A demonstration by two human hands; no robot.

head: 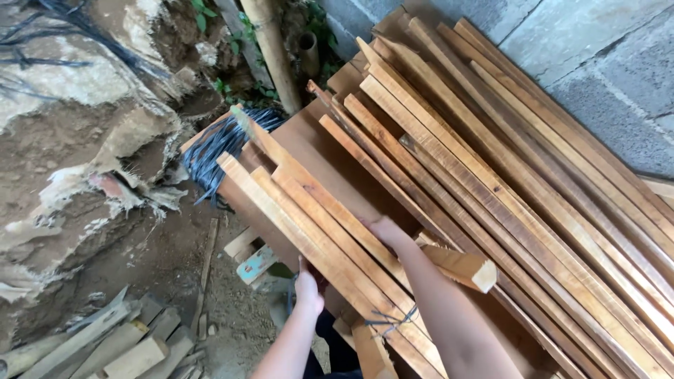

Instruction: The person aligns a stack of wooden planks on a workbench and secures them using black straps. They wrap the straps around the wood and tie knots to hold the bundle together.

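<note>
A bundle of long wooden slats [302, 203], tied with dark wire near its lower end, leans on a brown board [309, 140]. My left hand [307, 288] grips the bundle's left underside edge. My right hand [386, 231] lies on top of the bundle, fingers curled over its right side. Just right of my forearm a short cut slat end [463, 267] sticks out.
Many more long slats [505, 161] lean against a grey block wall [597, 49] at the right. A coil of dark wire [217, 147] sits at the board's left edge. Scrap wood pieces [126, 344] lie on the dirt floor at lower left, beside an earth bank [70, 140].
</note>
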